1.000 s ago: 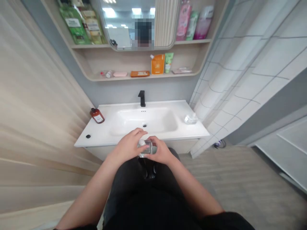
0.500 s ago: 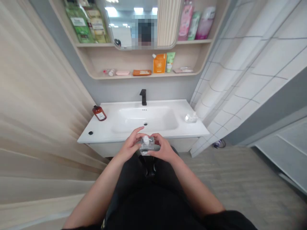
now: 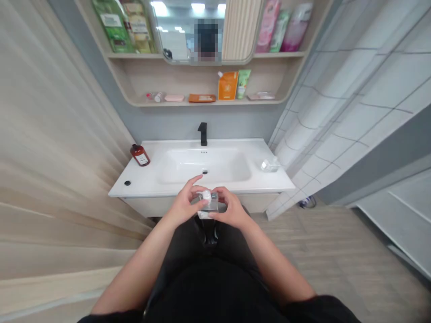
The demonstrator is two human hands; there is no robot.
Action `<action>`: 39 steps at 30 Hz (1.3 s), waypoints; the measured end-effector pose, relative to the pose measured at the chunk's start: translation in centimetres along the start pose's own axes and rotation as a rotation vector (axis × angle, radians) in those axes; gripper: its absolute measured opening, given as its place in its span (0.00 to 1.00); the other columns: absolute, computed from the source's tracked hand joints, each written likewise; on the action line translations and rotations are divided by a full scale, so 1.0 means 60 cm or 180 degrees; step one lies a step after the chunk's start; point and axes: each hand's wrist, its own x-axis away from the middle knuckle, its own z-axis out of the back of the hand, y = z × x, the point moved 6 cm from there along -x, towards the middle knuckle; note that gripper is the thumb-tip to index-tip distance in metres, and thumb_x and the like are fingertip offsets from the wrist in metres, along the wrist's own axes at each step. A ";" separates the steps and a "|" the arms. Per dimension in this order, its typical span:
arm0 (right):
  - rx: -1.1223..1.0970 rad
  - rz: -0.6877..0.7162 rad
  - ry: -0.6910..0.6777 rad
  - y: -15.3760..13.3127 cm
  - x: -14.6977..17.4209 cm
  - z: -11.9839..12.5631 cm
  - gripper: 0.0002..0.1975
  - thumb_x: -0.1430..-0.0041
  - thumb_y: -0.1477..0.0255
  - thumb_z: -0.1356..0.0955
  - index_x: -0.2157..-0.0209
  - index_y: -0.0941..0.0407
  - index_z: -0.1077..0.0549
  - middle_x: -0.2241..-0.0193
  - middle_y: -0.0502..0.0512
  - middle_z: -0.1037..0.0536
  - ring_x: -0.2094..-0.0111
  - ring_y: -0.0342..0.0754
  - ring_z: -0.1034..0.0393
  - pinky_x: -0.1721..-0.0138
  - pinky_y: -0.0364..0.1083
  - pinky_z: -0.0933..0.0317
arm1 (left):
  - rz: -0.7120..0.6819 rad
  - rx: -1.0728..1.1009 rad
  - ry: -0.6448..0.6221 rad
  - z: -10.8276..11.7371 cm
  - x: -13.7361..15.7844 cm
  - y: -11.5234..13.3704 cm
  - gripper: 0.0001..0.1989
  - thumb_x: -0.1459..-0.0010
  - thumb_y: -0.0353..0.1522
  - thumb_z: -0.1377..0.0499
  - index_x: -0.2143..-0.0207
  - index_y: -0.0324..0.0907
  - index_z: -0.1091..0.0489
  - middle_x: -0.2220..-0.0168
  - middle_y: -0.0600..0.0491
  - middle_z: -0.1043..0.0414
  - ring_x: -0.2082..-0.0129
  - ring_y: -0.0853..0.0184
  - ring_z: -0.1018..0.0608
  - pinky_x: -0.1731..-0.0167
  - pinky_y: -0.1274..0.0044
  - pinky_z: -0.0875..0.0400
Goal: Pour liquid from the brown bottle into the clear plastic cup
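A small clear, square-sided pump bottle (image 3: 213,207) is held in front of my body, just off the sink's front edge. My right hand (image 3: 232,208) grips its body from the right, thumb low and fingers at the far side. On top sits a white pump head (image 3: 206,196). My left hand (image 3: 185,202) has its thumb and curled fingers on that pump head, while the index finger sticks out toward the basin. Part of the bottle is covered by my fingers.
The white sink (image 3: 158,186) carries a black faucet (image 3: 203,134), a brown bottle (image 3: 140,155), a small black cap (image 3: 127,183) and a clear container (image 3: 270,165). Above hangs a mirrored shelf (image 3: 134,104) with toiletries. A curtain (image 3: 67,134) is left, tiled wall (image 3: 323,148) right.
My left thumb has moved right and up onto the pump head. The pump's spout, pointing right before, now seems to point left. The right hand keeps its hold; the camera view shifted slightly.
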 end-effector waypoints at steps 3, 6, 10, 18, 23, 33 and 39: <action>-0.0020 -0.0018 -0.0058 0.001 0.002 -0.003 0.37 0.48 0.57 0.16 0.42 0.48 0.30 0.48 0.56 0.19 0.48 0.57 0.20 0.42 0.56 0.25 | -0.0027 0.0268 -0.0171 -0.002 0.000 0.003 0.43 0.32 0.46 0.34 0.22 0.48 0.47 0.46 0.41 0.18 0.45 0.53 0.16 0.41 0.60 0.24; 0.0068 -0.0078 -0.0038 0.003 0.003 -0.005 0.37 0.49 0.57 0.16 0.43 0.48 0.29 0.48 0.56 0.18 0.49 0.57 0.20 0.42 0.57 0.24 | -0.0053 0.0019 -0.0174 -0.003 -0.001 0.009 0.49 0.40 0.43 0.27 0.23 0.48 0.44 0.48 0.43 0.18 0.46 0.53 0.17 0.40 0.60 0.25; 0.0004 -0.0066 0.0029 0.002 0.003 -0.004 0.37 0.49 0.56 0.16 0.43 0.48 0.29 0.47 0.57 0.19 0.47 0.58 0.20 0.41 0.57 0.25 | 0.0005 -0.0212 -0.0050 -0.001 -0.003 0.009 0.46 0.40 0.42 0.26 0.24 0.49 0.41 0.50 0.45 0.18 0.47 0.55 0.16 0.38 0.60 0.26; 0.0033 -0.0049 0.0147 -0.001 -0.001 0.000 0.37 0.49 0.57 0.16 0.43 0.48 0.29 0.46 0.58 0.19 0.48 0.58 0.20 0.42 0.57 0.25 | -0.0232 -0.0458 -0.0051 -0.013 -0.002 0.020 0.46 0.47 0.40 0.21 0.28 0.49 0.34 0.44 0.43 0.22 0.40 0.51 0.19 0.35 0.60 0.28; 0.0039 0.0015 0.0055 -0.008 -0.002 0.000 0.37 0.50 0.57 0.15 0.43 0.48 0.28 0.45 0.58 0.19 0.47 0.59 0.20 0.41 0.57 0.25 | -0.0029 -0.0311 0.0381 -0.019 -0.006 0.018 0.46 0.52 0.38 0.19 0.32 0.47 0.30 0.57 0.50 0.20 0.46 0.53 0.16 0.40 0.61 0.24; -0.0269 0.0009 0.0051 0.016 -0.003 0.007 0.37 0.49 0.57 0.15 0.42 0.49 0.28 0.46 0.58 0.19 0.47 0.57 0.20 0.41 0.56 0.26 | 0.0009 -0.0130 0.0100 -0.016 -0.014 -0.002 0.38 0.44 0.36 0.24 0.33 0.46 0.28 0.49 0.45 0.15 0.43 0.55 0.16 0.36 0.62 0.25; -0.0264 -0.0074 0.0107 0.035 -0.008 0.009 0.39 0.52 0.56 0.14 0.43 0.48 0.28 0.45 0.57 0.19 0.45 0.59 0.20 0.40 0.57 0.26 | 0.0222 -0.0220 0.0408 -0.019 -0.026 -0.028 0.32 0.48 0.37 0.23 0.40 0.43 0.22 0.56 0.47 0.14 0.50 0.54 0.13 0.42 0.62 0.20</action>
